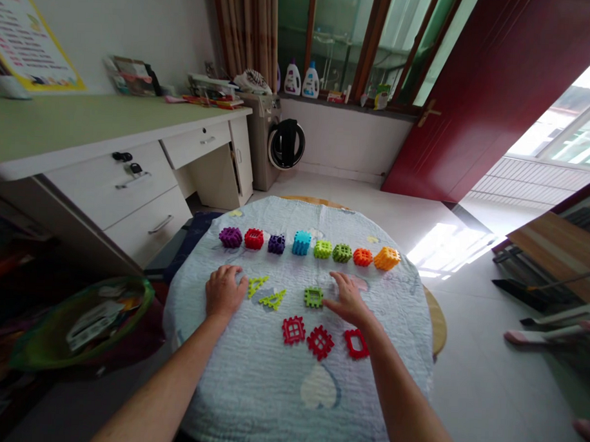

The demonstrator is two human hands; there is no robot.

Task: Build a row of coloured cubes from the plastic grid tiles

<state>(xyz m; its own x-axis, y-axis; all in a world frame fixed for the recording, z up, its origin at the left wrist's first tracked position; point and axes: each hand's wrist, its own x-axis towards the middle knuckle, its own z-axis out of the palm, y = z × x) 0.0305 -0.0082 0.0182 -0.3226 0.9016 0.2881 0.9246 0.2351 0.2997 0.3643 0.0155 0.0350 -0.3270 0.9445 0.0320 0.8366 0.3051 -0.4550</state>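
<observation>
My left hand (225, 291) rests on the cloth with its fingers loosely apart and nothing visible in it. Beside its thumb lie two yellow-green triangular plastic pieces (272, 300) with notched edges. My right hand (348, 300) is spread open, its thumb tip close to a green square frame piece (313, 297); whether they touch I cannot tell. Nearer to me are a red window-shaped piece (294, 330), a second red window piece (320, 342) and a red frame piece (355, 343), partly hidden by my right forearm.
Across the table's far side runs a row of several coloured block stacks, from purple (230, 237) to orange (387, 258). A pale blue cloth (250, 387) covers the round table. A desk (109, 121) and a green-rimmed basket (149, 300) stand left, a washing machine (263, 139) behind.
</observation>
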